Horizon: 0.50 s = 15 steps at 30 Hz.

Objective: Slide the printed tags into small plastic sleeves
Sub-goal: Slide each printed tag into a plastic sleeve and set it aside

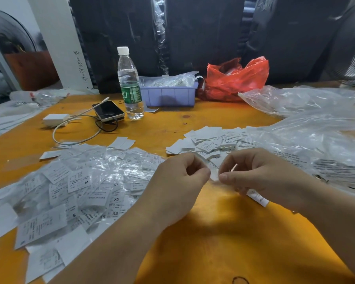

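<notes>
Nearest us, low in the centre of the frame, our left hand (184, 177) and right hand (260, 173) meet above the orange surface (223, 232). Both have fingers curled, pinching a small clear plastic sleeve (214, 175) between them. A white printed tag (257, 198) pokes out beneath the right hand, so that hand appears to hold it too. We judge the sleeve light, limp and slippery, best pinched at its open edges; the tag looks stiffer and should be fed in by its short end. At lower left lies a heap of sleeved tags (70, 191). Just beyond the hands sits the loose pile of bare white tags (209, 142). Farther back stand a clear water bottle (129, 85) and a lilac plastic tray (168, 95).
</notes>
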Motion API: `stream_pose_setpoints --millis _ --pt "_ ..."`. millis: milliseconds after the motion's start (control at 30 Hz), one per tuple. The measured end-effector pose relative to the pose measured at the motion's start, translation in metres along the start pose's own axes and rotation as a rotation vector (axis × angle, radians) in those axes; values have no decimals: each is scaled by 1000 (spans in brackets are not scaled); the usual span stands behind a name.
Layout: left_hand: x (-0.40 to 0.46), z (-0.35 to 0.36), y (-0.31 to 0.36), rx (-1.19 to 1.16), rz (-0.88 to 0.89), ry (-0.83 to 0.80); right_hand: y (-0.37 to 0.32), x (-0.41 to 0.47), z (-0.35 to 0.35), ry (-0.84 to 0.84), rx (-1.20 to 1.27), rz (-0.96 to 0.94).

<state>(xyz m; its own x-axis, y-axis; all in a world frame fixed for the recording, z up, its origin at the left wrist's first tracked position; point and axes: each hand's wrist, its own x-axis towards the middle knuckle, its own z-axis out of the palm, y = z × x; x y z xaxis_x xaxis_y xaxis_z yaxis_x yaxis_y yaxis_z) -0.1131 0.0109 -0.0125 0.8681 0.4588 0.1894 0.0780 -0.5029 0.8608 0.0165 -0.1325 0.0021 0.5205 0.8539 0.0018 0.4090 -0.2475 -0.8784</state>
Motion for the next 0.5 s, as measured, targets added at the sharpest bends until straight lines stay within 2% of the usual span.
stream_pose_setpoints --millis 133,300,500 --pt "0 0 1 -36 -4 -7 -1 -2 3 -77 10 -28" --pt "-2 2 5 -48 18 -57 -2 -3 5 -95 -2 -62" --pt "-1 1 4 -99 -32 -27 0 -1 6 -23 110 -98"
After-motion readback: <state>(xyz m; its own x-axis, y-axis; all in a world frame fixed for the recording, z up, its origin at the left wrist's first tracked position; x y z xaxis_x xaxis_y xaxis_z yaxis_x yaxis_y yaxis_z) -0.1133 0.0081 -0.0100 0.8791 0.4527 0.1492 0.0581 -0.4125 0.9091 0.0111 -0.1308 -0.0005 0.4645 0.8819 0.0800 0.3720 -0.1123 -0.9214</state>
